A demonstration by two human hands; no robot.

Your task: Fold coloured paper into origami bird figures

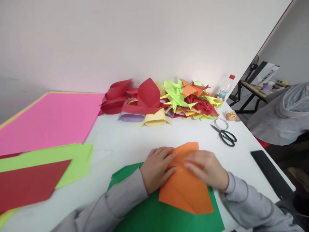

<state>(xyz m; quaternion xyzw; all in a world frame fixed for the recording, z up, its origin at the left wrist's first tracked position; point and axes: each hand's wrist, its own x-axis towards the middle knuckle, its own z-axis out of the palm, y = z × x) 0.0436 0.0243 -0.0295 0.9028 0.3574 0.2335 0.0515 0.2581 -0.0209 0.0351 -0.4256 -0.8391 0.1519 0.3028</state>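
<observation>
A folded sheet of orange paper (185, 190) lies on a large green sheet (154, 214) at the table's front. My left hand (156, 167) rests on the orange paper's left side, fingers bent and thumb set against it. From the right, my right hand (207, 167) grips the upper part of the same paper with fingertips close together; it is slightly blurred. Creases run across the orange paper, and its upper end rises to a narrower flap between my hands. Part of the fold is hidden under my fingers.
Pink (55, 122), lime (77, 164) and dark red sheets (31, 183) lie at left. Rolled red paper (148, 93) and a pile of spiky folded papers (178, 96) stand behind. Scissors (225, 135), tape (221, 123), a bottle (225, 88) and a phone-like black slab (271, 174) are right. A person (282, 112) sits beyond.
</observation>
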